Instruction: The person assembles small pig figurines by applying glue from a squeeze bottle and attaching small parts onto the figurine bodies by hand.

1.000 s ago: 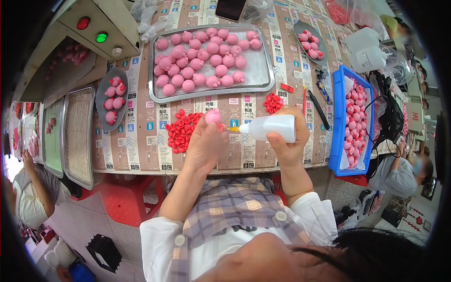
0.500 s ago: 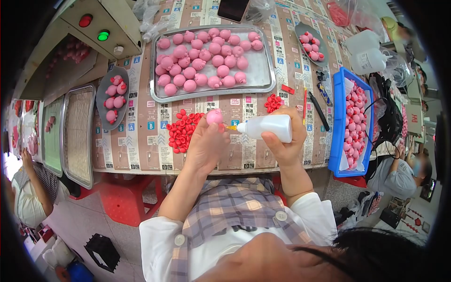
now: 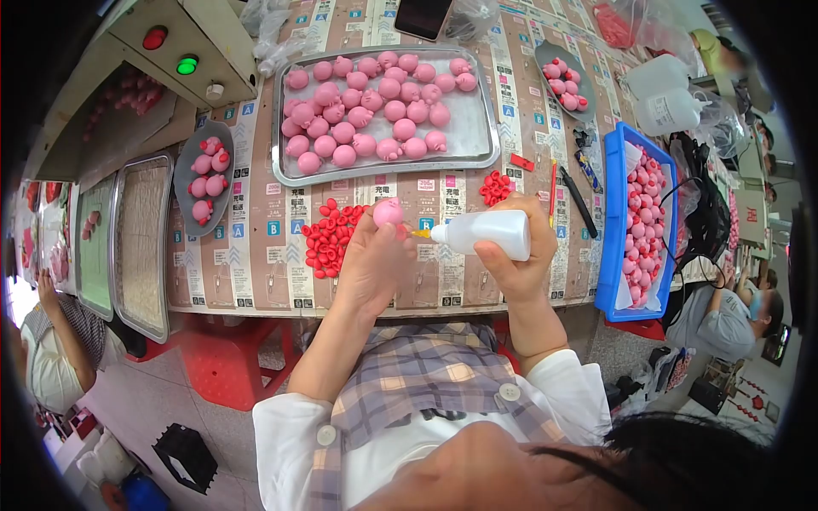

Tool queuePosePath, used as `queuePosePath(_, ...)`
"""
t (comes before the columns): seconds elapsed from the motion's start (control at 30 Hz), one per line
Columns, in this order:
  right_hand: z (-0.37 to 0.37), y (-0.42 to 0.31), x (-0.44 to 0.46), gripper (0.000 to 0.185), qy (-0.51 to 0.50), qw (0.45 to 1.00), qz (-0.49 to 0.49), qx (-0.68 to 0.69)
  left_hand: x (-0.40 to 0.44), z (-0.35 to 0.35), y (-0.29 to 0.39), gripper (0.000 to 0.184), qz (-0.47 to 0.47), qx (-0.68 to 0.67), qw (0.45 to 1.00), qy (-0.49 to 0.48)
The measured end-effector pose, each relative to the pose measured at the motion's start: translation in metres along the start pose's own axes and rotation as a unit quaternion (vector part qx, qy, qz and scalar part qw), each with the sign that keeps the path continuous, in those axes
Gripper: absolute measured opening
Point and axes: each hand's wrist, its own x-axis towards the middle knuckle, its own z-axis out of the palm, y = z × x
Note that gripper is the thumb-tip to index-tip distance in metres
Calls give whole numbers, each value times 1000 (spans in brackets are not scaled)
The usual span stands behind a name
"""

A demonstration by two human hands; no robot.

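Note:
My left hand (image 3: pixel 377 264) pinches a round pink figure (image 3: pixel 388 211) with small bumps on top, held above the table's front part. In my right hand (image 3: pixel 524 260) is a white squeeze bottle (image 3: pixel 486 232), tilted sideways with its yellowish nozzle (image 3: pixel 421 232) pointing left. The tip is close to the pink figure and my left fingertips; whether it touches cannot be made out. Beside my left hand lies a heap of small red rings (image 3: pixel 328 238). A smaller heap of red pieces (image 3: pixel 496 187) sits just beyond the bottle.
A metal tray (image 3: pixel 298 175) of pink figures stands behind my hands. Grey dishes (image 3: pixel 198 140) (image 3: pixel 569 53) flank it. At right are a blue crate (image 3: pixel 612 230), a black pen-like tool (image 3: pixel 579 202) and a large white bottle (image 3: pixel 669 111). A machine (image 3: pixel 192 34) stands at left; other people sit nearby.
Hardly anything differs. Both hands keep their places with the pink figure and the bottle. A person at the far right has shifted slightly.

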Motion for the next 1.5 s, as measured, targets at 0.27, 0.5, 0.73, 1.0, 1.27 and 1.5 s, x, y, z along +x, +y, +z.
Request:
queuePosePath(0.27,-6,-2,-4,31,-7,999,49,-4,-2,6,2,31,1,21,999,46)
queuePosePath(0.5,-47,57,37,32,164,978,115,62,1,-9,-1,32,43,64,995,55)
queuePosePath(0.73,-75,159,79,41,154,966,199,51,-1,-6,1,34,35,60,998,6)
queuePosePath(1.0,-57,113,68,47,161,943,-20,-291,1,-2,3,33,41,70,996,36)
queuePosePath(1.27,15,34,-10,25,-136,989,55,2,8,18,-8,34,-18,41,999,28)
queuePosePath(1.5,24,26,-8,25,-153,987,42,-11,3,15,-8,39,-22,53,998,41)
